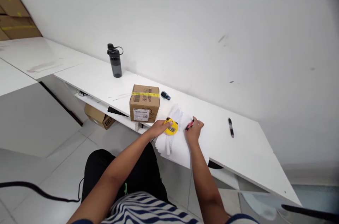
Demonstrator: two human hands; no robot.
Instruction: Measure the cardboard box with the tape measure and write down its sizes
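While our left hand (158, 128) has its grip closed around the yellow tape measure (172, 129) above the white papers (180, 149), our right hand (194, 132) has its grip clamped on a slim red-and-black tool (190, 125). On the white bench (249, 146) we see a cardboard box (144, 104) near our left hand, and a dark pen (231, 127) well apart to the right.

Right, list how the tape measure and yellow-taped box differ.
The tape measure is rounded and yellow; the box is angular and brown. The left hand holds the tape measure; the box stands on the desk. The tape measure is smaller than the box. Both show yellow.
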